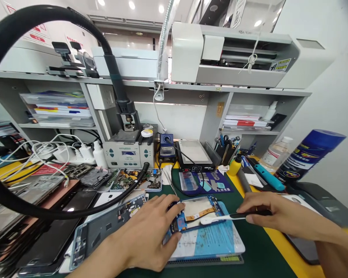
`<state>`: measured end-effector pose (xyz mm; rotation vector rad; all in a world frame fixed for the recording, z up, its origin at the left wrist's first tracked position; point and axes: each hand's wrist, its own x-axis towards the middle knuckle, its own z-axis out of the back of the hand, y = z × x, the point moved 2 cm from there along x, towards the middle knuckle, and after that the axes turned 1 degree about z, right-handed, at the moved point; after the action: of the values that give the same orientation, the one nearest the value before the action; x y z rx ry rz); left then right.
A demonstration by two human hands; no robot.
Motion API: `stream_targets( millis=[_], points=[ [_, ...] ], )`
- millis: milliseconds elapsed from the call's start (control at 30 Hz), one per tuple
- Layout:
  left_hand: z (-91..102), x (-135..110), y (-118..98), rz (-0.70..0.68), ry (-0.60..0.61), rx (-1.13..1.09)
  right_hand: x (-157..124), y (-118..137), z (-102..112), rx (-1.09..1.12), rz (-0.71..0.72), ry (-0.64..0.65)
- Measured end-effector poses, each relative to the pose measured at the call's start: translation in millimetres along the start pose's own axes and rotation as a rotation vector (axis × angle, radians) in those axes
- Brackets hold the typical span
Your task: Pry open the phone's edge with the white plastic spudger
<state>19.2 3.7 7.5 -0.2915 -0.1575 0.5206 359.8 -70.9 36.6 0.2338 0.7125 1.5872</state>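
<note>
An opened phone (pixel 195 214) with its boards and a yellow flex showing lies on a blue-and-white pad (pixel 208 239) at the front of the bench. My left hand (pixel 150 231) rests on the phone's left end, fingers curled over its edge and holding it down. My right hand (pixel 274 216) is closed around a black-handled brush (pixel 220 219), whose white head touches the inside of the phone near its middle.
A second phone frame (pixel 104 227) lies left of the pad, with dark phone screens (pixel 55 231) stacked further left. A tray of circuit boards (pixel 139 179), a soldering station (pixel 129 152), a hot plate (pixel 195 154), a blue spray can (pixel 310 154) and a thick black hose (pixel 46 210) stand behind.
</note>
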Motion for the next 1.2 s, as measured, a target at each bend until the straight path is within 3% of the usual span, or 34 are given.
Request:
stream_targets(
  millis=[233,567,867,1200],
  points=[
    [3.2,1,-4,0.010,0.009,0.008,6,4,-8,0.000,0.035,-0.012],
    [5.6,1,-4,-0.016,-0.035,0.008,11,29,-25,-0.001,0.073,0.003],
    [7.6,1,-3,-0.024,0.001,0.005,14,20,-40,-0.031,0.061,-0.017],
    [3.9,3,-1,-0.021,-0.019,0.002,16,30,-43,-0.006,0.090,0.011]
  ],
)
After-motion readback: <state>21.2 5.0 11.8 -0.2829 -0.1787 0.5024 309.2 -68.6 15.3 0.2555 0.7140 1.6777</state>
